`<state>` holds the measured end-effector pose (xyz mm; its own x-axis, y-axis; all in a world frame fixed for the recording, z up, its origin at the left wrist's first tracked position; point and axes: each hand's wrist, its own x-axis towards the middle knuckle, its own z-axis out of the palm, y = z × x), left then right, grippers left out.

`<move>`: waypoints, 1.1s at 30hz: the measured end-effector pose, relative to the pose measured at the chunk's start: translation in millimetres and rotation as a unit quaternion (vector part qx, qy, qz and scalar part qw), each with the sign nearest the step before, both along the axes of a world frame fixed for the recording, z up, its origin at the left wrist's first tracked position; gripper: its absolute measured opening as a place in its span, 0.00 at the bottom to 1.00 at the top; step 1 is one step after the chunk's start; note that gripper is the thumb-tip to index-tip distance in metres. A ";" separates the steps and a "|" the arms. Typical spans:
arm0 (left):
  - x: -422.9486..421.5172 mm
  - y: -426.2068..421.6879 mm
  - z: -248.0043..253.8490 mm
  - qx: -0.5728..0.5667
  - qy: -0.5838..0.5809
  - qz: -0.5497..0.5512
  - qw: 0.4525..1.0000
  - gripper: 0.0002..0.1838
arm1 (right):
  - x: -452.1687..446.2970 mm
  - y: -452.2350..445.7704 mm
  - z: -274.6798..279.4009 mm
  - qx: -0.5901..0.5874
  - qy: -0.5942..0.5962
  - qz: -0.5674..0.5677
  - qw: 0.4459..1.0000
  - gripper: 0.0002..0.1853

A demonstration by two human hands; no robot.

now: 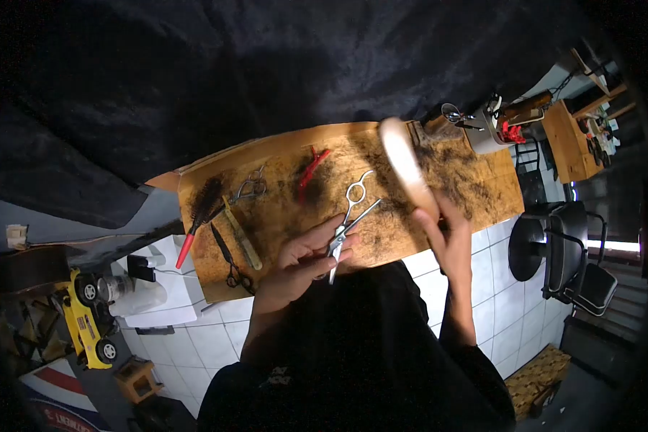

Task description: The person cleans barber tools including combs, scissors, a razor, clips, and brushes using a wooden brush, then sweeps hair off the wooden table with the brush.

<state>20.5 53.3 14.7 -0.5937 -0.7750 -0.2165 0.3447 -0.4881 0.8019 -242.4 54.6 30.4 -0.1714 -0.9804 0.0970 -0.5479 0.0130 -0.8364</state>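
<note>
In my left hand [302, 265] is a pair of silver scissors [340, 236], its finger rings pointing up and away, its blades between my fingers. My right hand [448, 236] grips the lower end of a long pale brush [405, 160], blurred, raised over the wooden table [389, 248]. Dark hair clippings lie scattered on the wood. Left of my left hand are a yellowish comb or razor [243, 234], black scissors [230, 261], a round brush with a red handle [185, 248] and more silver scissors [252, 186]. A red clip [312, 173] lies further back.
A metal container [486, 137] with tools stands at the table's back right. A black chair [576, 259] is at the right, a yellow toy car [86, 320] at the left. Dark cloth [266, 72] hangs behind the table. A woven basket [536, 378] sits lower right.
</note>
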 end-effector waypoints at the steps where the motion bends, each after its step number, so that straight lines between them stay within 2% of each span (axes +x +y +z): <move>1: -0.3 -2.6 2.7 0.011 0.006 0.010 1.000 0.34 | -3.4 -1.9 -1.3 0.011 -0.026 -0.012 1.000 0.24; 2: -1.0 -5.7 6.8 0.022 0.013 0.023 0.999 0.33 | -6.8 -4.7 -2.6 0.022 -0.051 -0.022 0.998 0.24; 3: -8.7 -8.6 19.0 0.042 -0.012 0.065 0.997 0.30 | -0.6 -5.4 4.7 -0.034 -0.043 0.001 0.999 0.25; 5: -3.5 -15.9 -1.9 0.077 0.078 0.077 0.991 0.29 | 8.4 -0.4 13.5 -0.039 -0.050 0.051 0.997 0.27; 6: -2.7 -20.9 -8.4 0.093 0.125 0.082 0.984 0.30 | 9.1 1.2 7.6 -0.059 -0.032 0.085 0.994 0.28; 7: -4.3 -26.7 -6.2 0.118 0.124 0.101 0.980 0.35 | 11.7 1.9 6.5 -0.050 -0.043 0.131 0.989 0.28; 8: 0.1 -32.7 -14.4 0.133 0.192 0.087 0.968 0.36 | 13.8 5.1 7.5 0.032 -0.067 0.166 0.983 0.26; 10: 12.8 -47.0 -24.4 0.157 0.324 0.057 0.931 0.38 | 15.9 10.9 -1.6 0.095 -0.072 0.271 0.955 0.23; 12: 3.0 -49.3 5.1 0.213 0.243 0.169 0.931 0.42 | 16.6 16.7 -4.4 0.111 -0.093 0.379 0.914 0.21; 13: 9.5 -49.5 -2.3 0.210 0.258 0.141 0.932 0.43 | 15.3 15.8 3.0 0.191 -0.078 0.413 0.887 0.23; 14: 16.1 -49.9 -10.9 0.208 0.272 0.112 0.933 0.43 | 16.6 13.3 9.4 0.199 -0.079 0.423 0.880 0.25; 16: 17.8 -48.3 -14.8 0.175 0.241 0.094 0.950 0.44 | 8.1 8.6 15.0 0.202 -0.124 0.424 0.874 0.27; 17: 18.1 -47.5 -15.8 0.158 0.225 0.083 0.958 0.45 | 1.6 6.9 10.6 0.155 -0.127 0.391 0.898 0.27; 18: 18.3 -47.0 -16.0 0.155 0.216 0.074 0.961 0.46 | 1.2 4.1 10.5 0.108 -0.131 0.355 0.919 0.27; 21: 18.1 -47.2 -17.5 0.150 0.202 0.053 0.967 0.48 | 20.8 -3.7 17.0 0.124 -0.095 0.151 0.976 0.26; 22: 18.9 -47.9 -19.4 0.151 0.203 0.054 0.966 0.48 | 22.6 -5.8 10.5 0.105 -0.087 0.150 0.979 0.24; 24: 21.2 -52.4 -18.7 0.171 0.229 0.068 0.956 0.48 | 17.1 0.7 -3.5 0.130 -0.055 0.286 0.948 0.19; 25: 21.5 -55.0 -14.9 0.190 0.253 0.079 0.945 0.48 | 20.7 4.2 -5.7 0.132 -0.100 0.361 0.918 0.15; 26: 21.9 -56.4 -10.1 0.210 0.276 0.088 0.934 0.49 | 18.7 7.4 0.0 0.173 -0.067 0.435 0.881 0.16; 27: 24.7 -56.9 -2.5 0.181 0.220 0.088 0.954 0.48 | 25.1 2.9 18.0 0.242 -0.058 0.456 0.855 0.17; 28: 26.4 -57.4 -4.5 0.187 0.229 0.083 0.952 0.48 | 30.8 -1.3 30.3 0.308 -0.049 0.473 0.824 0.17; 29: 27.7 -57.3 -8.8 0.194 0.238 0.078 0.949 0.48 | 23.5 0.5 21.5 0.252 -0.063 0.484 0.836 0.21; 30: 28.6 -56.3 -13.7 0.201 0.246 0.073 0.945 0.48 | 15.1 5.2 5.5 0.135 -0.116 0.462 0.869 0.24; 31: 29.2 -53.4 -18.3 0.132 0.237 0.046 0.961 0.49 | 13.6 5.3 4.9 0.095 -0.102 0.391 0.910 0.24; 32: 28.4 -52.0 -19.1 0.151 0.276 0.037 0.949 0.50 | 13.3 3.1 5.1 0.054 -0.086 0.317 0.943 0.25; 33: 27.2 -50.8 -17.8 0.170 0.313 0.026 0.934 0.50 | 19.3 0.2 7.5 0.067 -0.086 0.233 0.966 0.25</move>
<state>47.8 2.4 -3.1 -0.6495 -0.7562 -0.0794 0.7247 -0.6472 0.2365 -223.1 54.8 37.9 0.2899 -0.9567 -0.0265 -0.3741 -0.0877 -0.9232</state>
